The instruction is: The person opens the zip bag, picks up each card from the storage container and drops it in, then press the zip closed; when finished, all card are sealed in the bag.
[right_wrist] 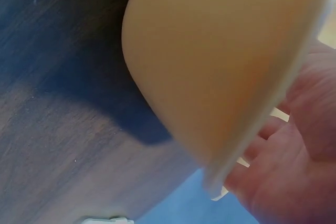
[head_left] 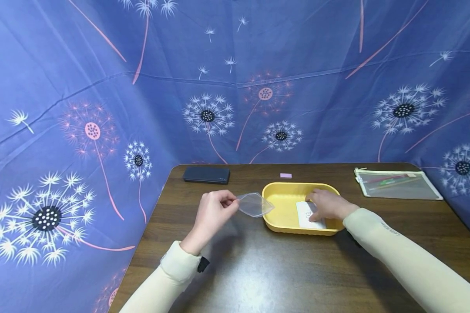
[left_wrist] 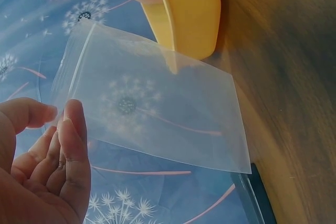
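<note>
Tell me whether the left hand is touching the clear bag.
Touching: the left wrist view shows the left hand pinching the clear bag near its zip end.

Blue dandelion-print cloth (head_left: 321,113) hangs around a glare-lit brown wooden table (head_left: 235,261).

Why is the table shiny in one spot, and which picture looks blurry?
Head view: pale glare on the table, probably reflected light; left wrist view: the clear bag makes the flowery cloth behind it look hazy; right wrist view: the yellow basket looks blurry, with a dark shadow beside it.
</note>
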The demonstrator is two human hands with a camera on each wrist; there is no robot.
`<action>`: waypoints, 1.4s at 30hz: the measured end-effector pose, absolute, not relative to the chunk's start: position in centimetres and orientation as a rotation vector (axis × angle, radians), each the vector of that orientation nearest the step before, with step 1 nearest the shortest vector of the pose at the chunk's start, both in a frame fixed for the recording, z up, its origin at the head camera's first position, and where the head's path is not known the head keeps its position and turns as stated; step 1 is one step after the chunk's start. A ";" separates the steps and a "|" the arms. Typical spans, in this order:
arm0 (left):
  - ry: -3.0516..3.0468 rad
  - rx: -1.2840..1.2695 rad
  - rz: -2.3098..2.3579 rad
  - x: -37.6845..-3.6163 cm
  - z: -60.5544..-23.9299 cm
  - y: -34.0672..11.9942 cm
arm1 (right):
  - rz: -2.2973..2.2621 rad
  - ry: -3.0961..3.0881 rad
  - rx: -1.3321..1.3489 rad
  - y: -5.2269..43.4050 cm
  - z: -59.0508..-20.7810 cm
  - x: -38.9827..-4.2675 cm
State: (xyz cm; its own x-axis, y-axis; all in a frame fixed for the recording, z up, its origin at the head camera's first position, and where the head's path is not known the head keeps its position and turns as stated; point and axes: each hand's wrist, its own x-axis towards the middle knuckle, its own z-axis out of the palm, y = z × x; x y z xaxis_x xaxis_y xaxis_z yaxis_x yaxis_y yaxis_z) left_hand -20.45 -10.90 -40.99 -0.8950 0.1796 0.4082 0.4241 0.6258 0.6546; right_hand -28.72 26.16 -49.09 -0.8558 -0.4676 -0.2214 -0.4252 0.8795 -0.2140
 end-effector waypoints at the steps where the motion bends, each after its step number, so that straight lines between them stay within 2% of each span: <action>1: -2.546 -0.489 -1.141 -20.5 -41.0 -10.9 | -0.235 2.781 -0.668 26.2 -49.1 -28.7; 11: -2.538 -0.497 -1.144 -20.6 -41.2 -11.1 | -0.245 2.802 -0.605 26.4 -49.3 -28.7; 21: -2.533 -0.495 -1.138 -20.6 -41.1 -11.1 | -0.163 2.983 -0.759 26.7 -48.9 -28.4; 42: -2.529 -0.505 -1.150 -20.7 -40.8 -11.1 | -0.238 3.181 -0.779 27.3 -45.1 -26.1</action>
